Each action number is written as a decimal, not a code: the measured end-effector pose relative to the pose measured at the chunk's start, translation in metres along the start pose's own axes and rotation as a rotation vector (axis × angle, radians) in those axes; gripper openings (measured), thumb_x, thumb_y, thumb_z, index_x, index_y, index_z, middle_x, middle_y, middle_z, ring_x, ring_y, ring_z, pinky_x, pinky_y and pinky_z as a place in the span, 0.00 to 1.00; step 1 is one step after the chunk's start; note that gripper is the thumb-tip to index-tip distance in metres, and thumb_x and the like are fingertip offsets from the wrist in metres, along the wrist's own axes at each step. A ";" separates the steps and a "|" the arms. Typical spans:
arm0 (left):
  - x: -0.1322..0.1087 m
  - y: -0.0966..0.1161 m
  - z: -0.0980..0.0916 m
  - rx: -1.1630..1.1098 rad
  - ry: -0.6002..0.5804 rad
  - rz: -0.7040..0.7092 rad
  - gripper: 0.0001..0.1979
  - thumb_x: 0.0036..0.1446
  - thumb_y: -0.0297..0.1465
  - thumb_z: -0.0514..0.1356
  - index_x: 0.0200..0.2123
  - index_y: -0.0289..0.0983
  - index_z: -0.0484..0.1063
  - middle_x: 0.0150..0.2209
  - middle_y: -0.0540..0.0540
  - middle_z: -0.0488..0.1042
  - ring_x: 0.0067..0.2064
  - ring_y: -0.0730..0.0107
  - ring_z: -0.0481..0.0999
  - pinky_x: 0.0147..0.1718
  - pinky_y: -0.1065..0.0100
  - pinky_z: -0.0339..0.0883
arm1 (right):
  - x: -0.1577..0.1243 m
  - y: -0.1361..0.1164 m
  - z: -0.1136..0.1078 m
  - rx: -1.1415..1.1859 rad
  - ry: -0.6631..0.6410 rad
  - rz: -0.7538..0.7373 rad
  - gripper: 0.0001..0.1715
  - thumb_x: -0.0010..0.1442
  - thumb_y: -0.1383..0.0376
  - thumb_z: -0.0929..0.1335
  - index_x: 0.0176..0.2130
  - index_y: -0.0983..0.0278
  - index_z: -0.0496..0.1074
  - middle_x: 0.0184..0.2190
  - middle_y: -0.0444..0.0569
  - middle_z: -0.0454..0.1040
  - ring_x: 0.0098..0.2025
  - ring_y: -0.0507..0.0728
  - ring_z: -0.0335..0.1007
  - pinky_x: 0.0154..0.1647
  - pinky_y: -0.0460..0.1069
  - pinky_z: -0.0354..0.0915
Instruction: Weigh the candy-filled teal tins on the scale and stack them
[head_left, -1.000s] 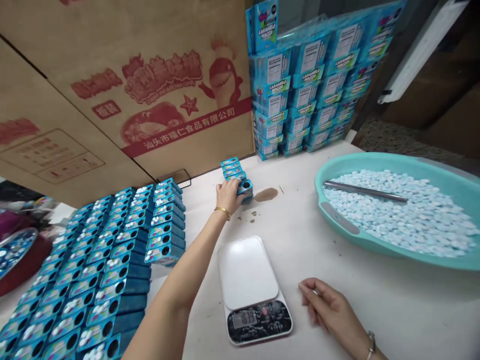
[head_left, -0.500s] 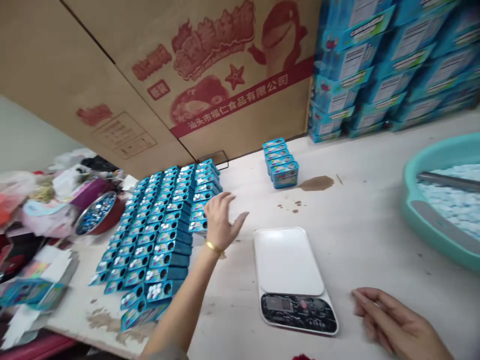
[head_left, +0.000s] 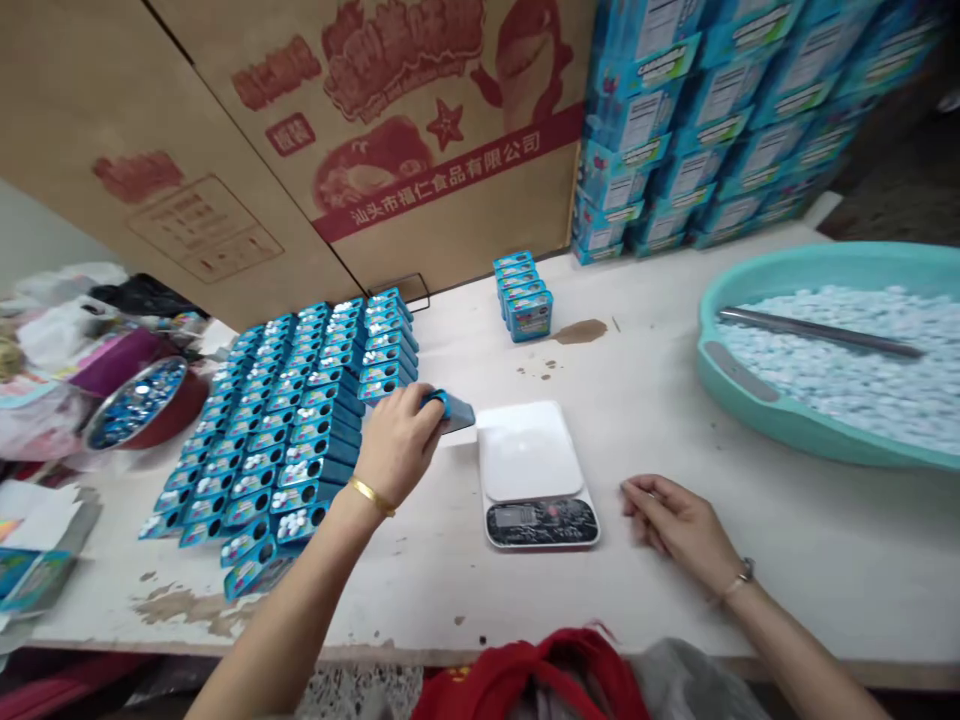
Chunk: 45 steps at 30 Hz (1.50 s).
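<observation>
My left hand is closed around a small blue candy box, lifted just left of the white kitchen scale. It hovers at the right edge of a large block of open blue boxes with white candies showing. My right hand rests on the white table to the right of the scale, fingers loosely curled, holding nothing I can see. A short row of closed blue boxes stands farther back by a brown stain.
A teal basin full of pale blue candies, with a metal bar across it, sits at the right. Stacked blue cartons and big cardboard boxes line the back. A red bowl and clutter lie at the left.
My left hand left the back row of boxes, swept over to the big block, and now grips one box beside the scale. The view has swung left and down.
</observation>
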<state>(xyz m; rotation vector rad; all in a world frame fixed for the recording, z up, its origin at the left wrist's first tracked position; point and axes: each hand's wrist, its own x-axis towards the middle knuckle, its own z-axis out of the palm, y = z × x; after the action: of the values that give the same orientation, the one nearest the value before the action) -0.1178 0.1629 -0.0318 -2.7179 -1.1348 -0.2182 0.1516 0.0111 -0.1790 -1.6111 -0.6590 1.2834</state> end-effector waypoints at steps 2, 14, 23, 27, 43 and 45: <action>0.018 0.026 -0.006 -0.058 -0.036 0.102 0.10 0.61 0.36 0.52 0.35 0.38 0.69 0.43 0.42 0.69 0.41 0.62 0.68 0.37 0.63 0.62 | 0.001 0.001 0.000 0.026 0.003 -0.017 0.23 0.46 0.46 0.70 0.27 0.64 0.68 0.14 0.42 0.67 0.11 0.46 0.52 0.11 0.43 0.48; 0.053 0.073 0.025 -0.228 -0.128 0.236 0.11 0.56 0.38 0.59 0.38 0.37 0.68 0.45 0.41 0.69 0.42 0.61 0.69 0.37 0.62 0.64 | 0.005 0.000 -0.006 0.097 0.006 -0.030 0.22 0.45 0.48 0.71 0.28 0.64 0.68 0.16 0.43 0.69 0.12 0.46 0.55 0.10 0.43 0.49; -0.031 0.022 0.078 -0.795 0.094 -0.547 0.11 0.56 0.38 0.57 0.37 0.37 0.67 0.29 0.50 0.70 0.29 0.74 0.69 0.28 0.72 0.63 | 0.007 0.002 -0.017 0.135 -0.026 0.038 0.22 0.43 0.51 0.74 0.31 0.65 0.71 0.24 0.48 0.74 0.22 0.51 0.70 0.16 0.43 0.61; -0.071 0.020 0.119 -0.896 -0.012 -0.717 0.12 0.54 0.38 0.57 0.37 0.36 0.68 0.32 0.47 0.72 0.32 0.71 0.71 0.32 0.69 0.66 | 0.007 0.001 -0.019 0.118 -0.053 0.060 0.23 0.42 0.51 0.74 0.33 0.65 0.72 0.28 0.51 0.76 0.27 0.55 0.75 0.22 0.46 0.68; -0.071 0.024 0.122 -0.819 0.018 -0.631 0.11 0.56 0.36 0.57 0.39 0.37 0.69 0.31 0.48 0.71 0.31 0.72 0.69 0.32 0.69 0.65 | -0.005 -0.080 0.000 -0.047 -0.067 -0.016 0.21 0.45 0.54 0.74 0.35 0.66 0.73 0.30 0.52 0.78 0.29 0.54 0.74 0.31 0.49 0.70; -0.064 0.025 0.114 -0.844 0.061 -0.611 0.10 0.56 0.36 0.56 0.39 0.36 0.69 0.31 0.48 0.72 0.32 0.72 0.70 0.31 0.70 0.64 | -0.007 -0.114 0.013 -0.166 -0.153 -0.145 0.18 0.50 0.56 0.71 0.37 0.66 0.73 0.26 0.50 0.78 0.25 0.52 0.71 0.31 0.49 0.69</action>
<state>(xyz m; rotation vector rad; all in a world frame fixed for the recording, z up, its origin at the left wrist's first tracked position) -0.1377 0.1279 -0.1588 -2.8199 -2.2247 -1.0676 0.1534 0.0569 -0.0739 -1.5753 -0.9816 1.2810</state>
